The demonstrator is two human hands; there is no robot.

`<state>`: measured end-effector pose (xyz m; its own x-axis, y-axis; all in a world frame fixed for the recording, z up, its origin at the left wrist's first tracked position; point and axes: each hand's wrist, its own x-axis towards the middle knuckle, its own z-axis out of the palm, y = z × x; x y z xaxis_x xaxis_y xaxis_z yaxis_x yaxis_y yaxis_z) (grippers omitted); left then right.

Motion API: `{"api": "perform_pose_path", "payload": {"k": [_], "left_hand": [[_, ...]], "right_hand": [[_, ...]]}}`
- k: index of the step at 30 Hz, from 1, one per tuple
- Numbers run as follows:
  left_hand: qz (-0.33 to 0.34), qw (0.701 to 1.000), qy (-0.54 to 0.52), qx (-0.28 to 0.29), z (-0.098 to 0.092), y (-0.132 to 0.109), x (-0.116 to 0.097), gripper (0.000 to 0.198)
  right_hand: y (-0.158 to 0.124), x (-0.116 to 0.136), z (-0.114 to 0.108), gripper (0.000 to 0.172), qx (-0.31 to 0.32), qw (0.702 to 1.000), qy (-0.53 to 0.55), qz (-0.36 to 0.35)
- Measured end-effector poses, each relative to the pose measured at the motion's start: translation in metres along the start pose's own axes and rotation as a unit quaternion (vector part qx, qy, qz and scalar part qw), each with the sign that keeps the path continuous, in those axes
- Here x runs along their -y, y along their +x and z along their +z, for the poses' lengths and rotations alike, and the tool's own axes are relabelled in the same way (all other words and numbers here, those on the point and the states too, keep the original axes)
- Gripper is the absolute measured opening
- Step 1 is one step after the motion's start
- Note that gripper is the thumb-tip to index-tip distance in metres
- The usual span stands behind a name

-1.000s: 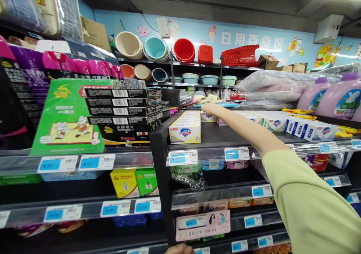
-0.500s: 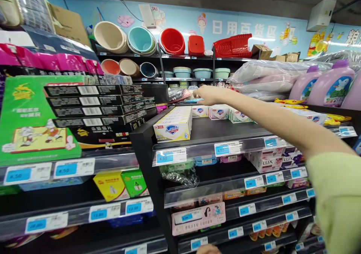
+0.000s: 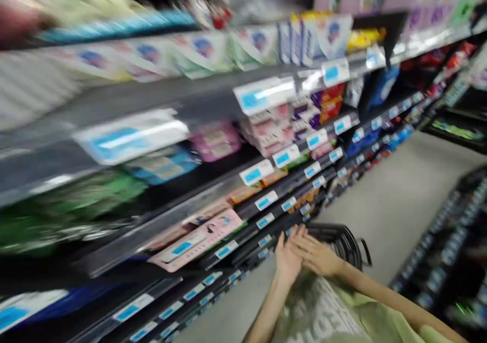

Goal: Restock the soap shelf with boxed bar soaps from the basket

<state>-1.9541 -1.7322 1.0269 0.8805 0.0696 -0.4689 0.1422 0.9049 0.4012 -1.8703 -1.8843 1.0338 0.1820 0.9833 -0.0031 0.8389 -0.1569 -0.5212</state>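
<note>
My left hand (image 3: 288, 256) and my right hand (image 3: 318, 254) are together low in the view, in front of my body. The left palm is turned up with fingers stretched out. My right hand lies across it, flat, its fingers touching the left hand. Nothing shows in either hand, though motion blurs them a little. Just beyond them is a black shopping basket (image 3: 342, 236), partly hidden by my right hand and forearm.
Left of me stand shelves with boxed soap (image 3: 203, 51), pink soap packs (image 3: 215, 140), stacked pink boxes (image 3: 270, 127) and a pink sign (image 3: 198, 239). Price tags (image 3: 256, 172) line the shelf edges. A grey aisle floor (image 3: 380, 185) runs ahead, with another shelf (image 3: 449, 241) at right.
My view has swung down and to the right, closer to the shelf. My right arm has come back from over the top shelf, and both hands now meet near my body.
</note>
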Motion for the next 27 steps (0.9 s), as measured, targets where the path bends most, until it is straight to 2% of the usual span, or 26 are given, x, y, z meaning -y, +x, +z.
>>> {"api": "perform_pose_path", "payload": {"k": [1, 2, 3, 4, 6, 8, 10, 11, 12, 13, 14, 17, 19, 21, 24, 27], "left_hand": [[-0.003, 1.000, 0.007, -0.016, -0.014, 0.012, 0.019, 0.059], [-0.001, 0.999, 0.034, -0.031, -0.029, 0.023, 0.036, 0.061], [0.000, 0.995, 0.092, -0.042, -0.045, 0.031, 0.053, 0.063], [-0.004, 0.984, 0.171, -0.050, -0.061, 0.039, 0.067, 0.064], [-0.036, 0.940, 0.335, -0.061, -0.090, 0.050, 0.091, 0.064], [-0.093, 0.886, 0.449, -0.068, -0.116, 0.058, 0.109, 0.058], [-0.145, 0.843, 0.513, -0.076, -0.139, 0.064, 0.122, 0.046], [-0.168, 0.816, 0.548, -0.078, -0.149, 0.067, 0.127, 0.039], [-0.190, 0.786, 0.583, -0.079, -0.160, 0.068, 0.131, 0.033], [-0.209, 0.756, 0.615, -0.078, -0.171, 0.070, 0.134, 0.030], [-0.226, 0.727, 0.644, -0.076, -0.181, 0.072, 0.137, 0.028], [-0.259, 0.658, 0.705, -0.059, -0.208, 0.084, 0.147, 0.027], [-0.263, 0.631, 0.729, -0.040, -0.223, 0.100, 0.159, 0.022], [-0.254, 0.620, 0.743, -0.019, -0.238, 0.121, 0.176, 0.015], [-0.221, 0.608, 0.762, 0.003, -0.262, 0.165, 0.208, 0.028], [-0.187, 0.575, 0.797, 0.002, -0.300, 0.224, 0.244, 0.041]], "right_hand": [[-0.033, -0.021, 0.026, 0.050, -0.020, 0.995, 0.036, 0.091], [-0.070, -0.036, 0.048, 0.052, -0.057, 0.978, 0.069, 0.190], [-0.110, -0.045, 0.066, 0.053, -0.097, 0.947, 0.101, 0.288], [-0.152, -0.049, 0.082, 0.054, -0.135, 0.906, 0.134, 0.379], [-0.230, -0.044, 0.109, 0.055, -0.207, 0.799, 0.185, 0.534], [-0.293, -0.030, 0.132, 0.060, -0.278, 0.689, 0.201, 0.639], [-0.333, -0.017, 0.153, 0.064, -0.341, 0.592, 0.186, 0.706], [-0.343, -0.012, 0.163, 0.064, -0.361, 0.557, 0.176, 0.727], [-0.348, -0.009, 0.173, 0.063, -0.371, 0.534, 0.168, 0.741], [-0.347, -0.008, 0.182, 0.061, -0.371, 0.524, 0.166, 0.749], [-0.342, -0.009, 0.191, 0.059, -0.366, 0.524, 0.169, 0.751], [-0.314, -0.019, 0.220, 0.049, -0.337, 0.552, 0.195, 0.737], [-0.292, -0.032, 0.238, 0.043, -0.307, 0.581, 0.211, 0.724], [-0.273, -0.055, 0.254, 0.039, -0.267, 0.617, 0.226, 0.705], [-0.249, -0.115, 0.281, 0.038, -0.187, 0.680, 0.246, 0.665], [-0.226, -0.210, 0.321, 0.039, -0.093, 0.740, 0.254, 0.616]]}}
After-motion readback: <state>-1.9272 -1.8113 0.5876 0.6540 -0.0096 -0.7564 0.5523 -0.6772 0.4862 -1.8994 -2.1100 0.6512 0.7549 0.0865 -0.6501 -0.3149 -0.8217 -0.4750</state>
